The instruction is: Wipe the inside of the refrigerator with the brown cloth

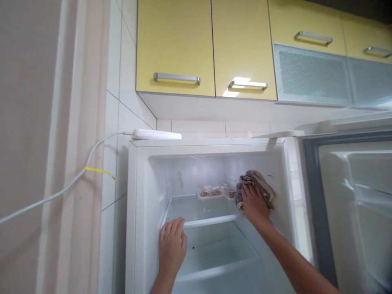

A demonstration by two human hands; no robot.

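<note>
An open white fridge fills the lower middle of the head view. My right hand presses a crumpled grey-brown cloth against the inner right wall of the upper compartment, fingers closed over it. My left hand rests on the left end of the glass shelf, its fingers curled over the shelf's front edge. Two small white trays of food sit at the back of that shelf, just left of the cloth.
The fridge door stands open at the right. Yellow wall cabinets with metal handles hang above. A white power strip lies on the fridge top, its cable running left across the tiled wall.
</note>
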